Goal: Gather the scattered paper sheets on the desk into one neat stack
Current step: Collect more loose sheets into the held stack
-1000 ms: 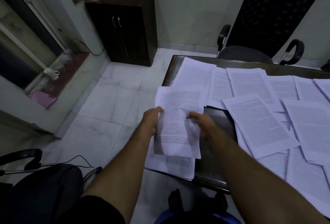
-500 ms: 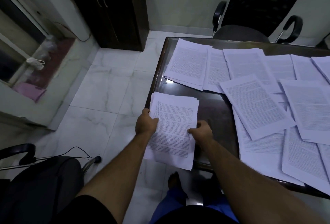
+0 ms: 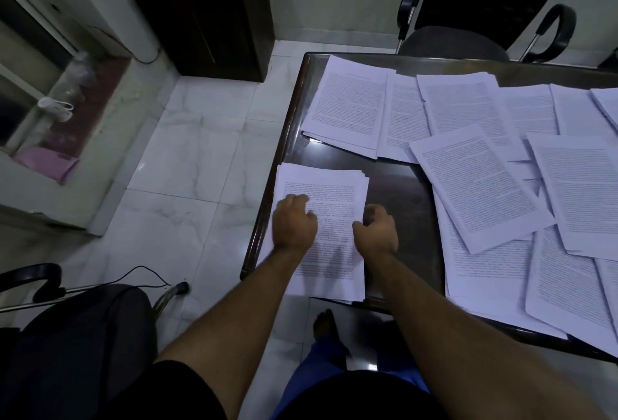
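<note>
A small stack of papers lies flat on the near left corner of the dark desk. Its long side runs from the person toward the far edge, and it leans a little to the left. The near end hangs a bit over the desk edge, and the sheets are not quite lined up at the far right corner.

The left hand rests on top of the stack near its left side, with fingers loosely bent, gripping nothing. The right hand is at the right edge of the stack, its fingers curled in. I cannot tell if it pinches the edge or only touches it.

Many more loose sheets lie spread over the rest of the desk, overlapping, at least nine. Two black chairs are in view, one behind the desk and one at the near left
</note>
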Action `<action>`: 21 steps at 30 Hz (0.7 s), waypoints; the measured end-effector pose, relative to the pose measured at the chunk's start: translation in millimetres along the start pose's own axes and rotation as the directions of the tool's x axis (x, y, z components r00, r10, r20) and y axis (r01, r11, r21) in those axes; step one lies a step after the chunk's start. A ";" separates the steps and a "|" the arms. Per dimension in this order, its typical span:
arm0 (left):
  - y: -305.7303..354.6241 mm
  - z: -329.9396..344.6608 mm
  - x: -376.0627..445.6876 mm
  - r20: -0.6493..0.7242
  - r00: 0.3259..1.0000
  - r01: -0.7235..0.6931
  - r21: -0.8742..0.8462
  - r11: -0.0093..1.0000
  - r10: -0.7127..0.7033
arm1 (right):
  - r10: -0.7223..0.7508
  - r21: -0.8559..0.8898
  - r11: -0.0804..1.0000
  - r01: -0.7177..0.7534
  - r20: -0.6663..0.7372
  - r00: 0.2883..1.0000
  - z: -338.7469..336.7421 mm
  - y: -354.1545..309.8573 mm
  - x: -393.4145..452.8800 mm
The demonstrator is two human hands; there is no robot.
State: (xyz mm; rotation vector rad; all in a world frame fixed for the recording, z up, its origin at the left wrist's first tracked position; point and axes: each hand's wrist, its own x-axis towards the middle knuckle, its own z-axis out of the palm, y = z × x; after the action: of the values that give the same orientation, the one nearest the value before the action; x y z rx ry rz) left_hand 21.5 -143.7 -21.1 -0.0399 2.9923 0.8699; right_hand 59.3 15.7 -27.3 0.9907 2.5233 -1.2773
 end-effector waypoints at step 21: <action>292.1 188.1 -0.8 0.418 0.794 0.526 -0.110 0.843 -0.441 | -0.019 -0.337 0.940 -0.061 -0.228 0.973 -232.3 137.5 141.9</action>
State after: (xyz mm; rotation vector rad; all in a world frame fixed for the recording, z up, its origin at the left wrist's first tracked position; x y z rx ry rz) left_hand 16.2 203.6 -23.4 -0.5587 2.3394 0.9944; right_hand 71.2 320.4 -30.0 1.1295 2.7635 -0.7109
